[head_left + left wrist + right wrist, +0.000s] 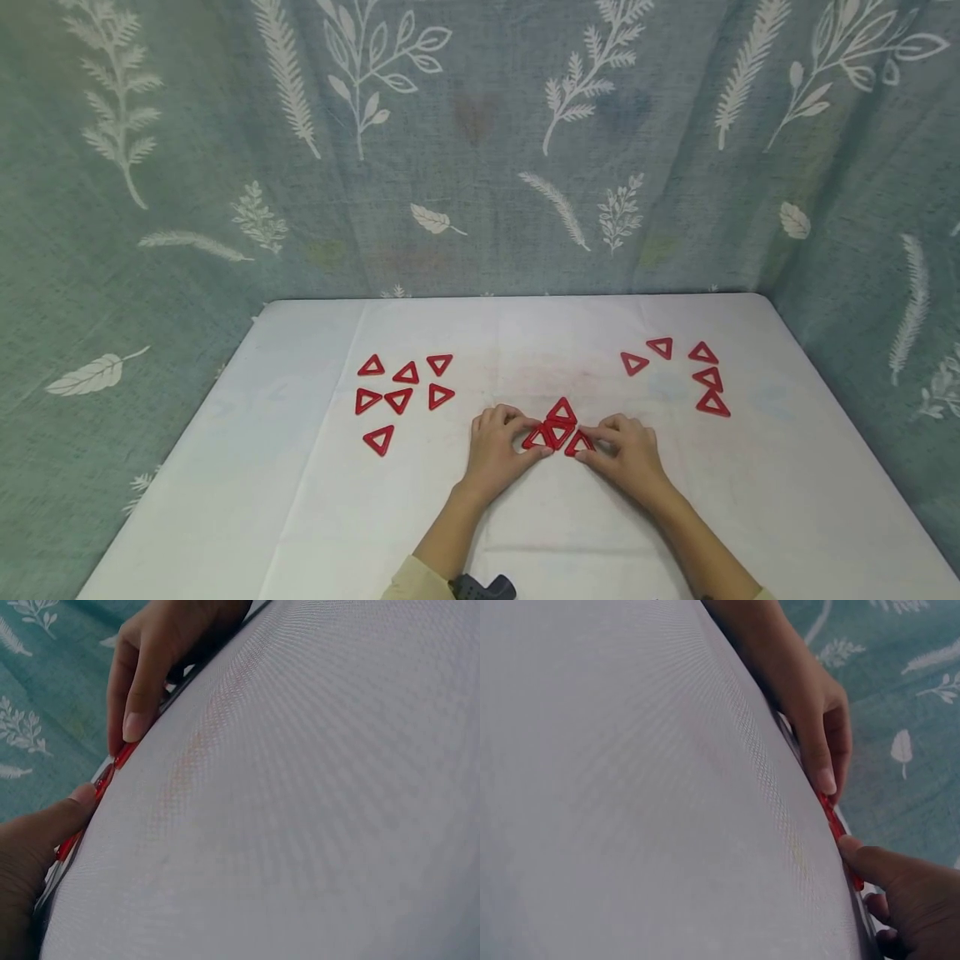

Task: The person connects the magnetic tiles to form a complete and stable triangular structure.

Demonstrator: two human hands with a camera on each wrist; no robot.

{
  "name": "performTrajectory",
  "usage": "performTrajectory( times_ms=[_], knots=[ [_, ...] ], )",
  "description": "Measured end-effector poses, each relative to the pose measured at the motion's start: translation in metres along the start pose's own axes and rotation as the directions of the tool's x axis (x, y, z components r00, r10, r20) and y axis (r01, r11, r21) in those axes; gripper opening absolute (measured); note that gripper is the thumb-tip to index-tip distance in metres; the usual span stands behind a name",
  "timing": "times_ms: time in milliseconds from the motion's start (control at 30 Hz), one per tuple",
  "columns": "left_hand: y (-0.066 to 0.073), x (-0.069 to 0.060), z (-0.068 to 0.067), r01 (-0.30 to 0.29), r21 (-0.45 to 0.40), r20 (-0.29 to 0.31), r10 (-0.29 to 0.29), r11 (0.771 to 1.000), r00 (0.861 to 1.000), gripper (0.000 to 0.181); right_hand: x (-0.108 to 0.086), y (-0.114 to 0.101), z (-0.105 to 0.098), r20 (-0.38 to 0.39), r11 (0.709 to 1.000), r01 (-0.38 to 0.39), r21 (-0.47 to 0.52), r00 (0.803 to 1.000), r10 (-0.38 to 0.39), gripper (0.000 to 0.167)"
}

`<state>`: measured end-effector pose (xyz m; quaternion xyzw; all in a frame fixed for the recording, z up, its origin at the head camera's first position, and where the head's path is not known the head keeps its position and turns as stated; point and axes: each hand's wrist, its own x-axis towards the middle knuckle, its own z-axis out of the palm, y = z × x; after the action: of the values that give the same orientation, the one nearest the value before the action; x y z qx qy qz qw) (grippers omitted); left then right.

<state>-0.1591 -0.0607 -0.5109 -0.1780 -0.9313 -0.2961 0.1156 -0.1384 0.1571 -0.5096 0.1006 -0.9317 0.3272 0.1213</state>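
One middle triangle [551, 435] is our landmark: left of it, our left grip [497, 442] pinches the left triangle [530, 435]; right of it, our right grip [628, 454] pinches the right triangle [572, 443]. We seem to be aligning corners; next likely calls for gentle nudging.

text: none legible, all three views | labels/brands: none readable on red triangles [562, 422] or dark wrist device [487, 589] | numbers: none readable | signs: none readable; patterned cloth [480, 183] shows white leaf motifs [90, 375], no lettering made out | white tabletop [300, 517]: no writing made out
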Motion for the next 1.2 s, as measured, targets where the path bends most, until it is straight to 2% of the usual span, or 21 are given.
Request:
performTrajectory(
  times_ms=[133, 367, 700, 1000, 1100, 1200],
  knots=[
    [0.0022, -0.0002, 0.0001, -0.010, 0.009, -0.007, 0.010, 1.000, 1.000, 0.038, -0.0008, -0.0025, 0.0013, -0.017, 1.000, 0.009, -0.011, 1.000, -0.009, 0.041],
    [0.0021, -0.0006, 0.0023, -0.042, 0.014, -0.022, 0.042, 0.999, 0.999, 0.038, -0.0011, -0.0020, 0.0036, -0.073, 0.996, 0.072, -0.044, 0.995, -0.075, 0.041],
    [-0.0017, -0.0014, 0.0035, -0.082, 0.002, -0.065, 0.082, 0.997, 0.995, 0.032, -0.0007, 0.0027, 0.0075, -0.098, 0.993, 0.107, -0.046, 0.989, -0.111, 0.042],
    [-0.0029, -0.0013, 0.0023, -0.068, -0.039, -0.095, 0.064, 0.997, 0.993, 0.020, -0.0001, 0.0051, 0.0083, -0.122, 0.994, 0.106, -0.012, 0.987, -0.107, 0.038],
    [-0.0036, -0.0007, 0.0029, -0.030, -0.069, -0.102, 0.023, 0.997, 0.994, 0.022, -0.0007, 0.0052, 0.0072, -0.105, 0.995, 0.095, -0.006, 0.990, -0.096, 0.038],
    [-0.0040, 0.0004, 0.0035, 0.026, -0.070, -0.071, -0.031, 0.997, 0.997, 0.033, -0.0010, 0.0057, 0.0047, -0.071, 0.996, 0.092, 0.014, 0.993, -0.090, 0.035]
  ],
)
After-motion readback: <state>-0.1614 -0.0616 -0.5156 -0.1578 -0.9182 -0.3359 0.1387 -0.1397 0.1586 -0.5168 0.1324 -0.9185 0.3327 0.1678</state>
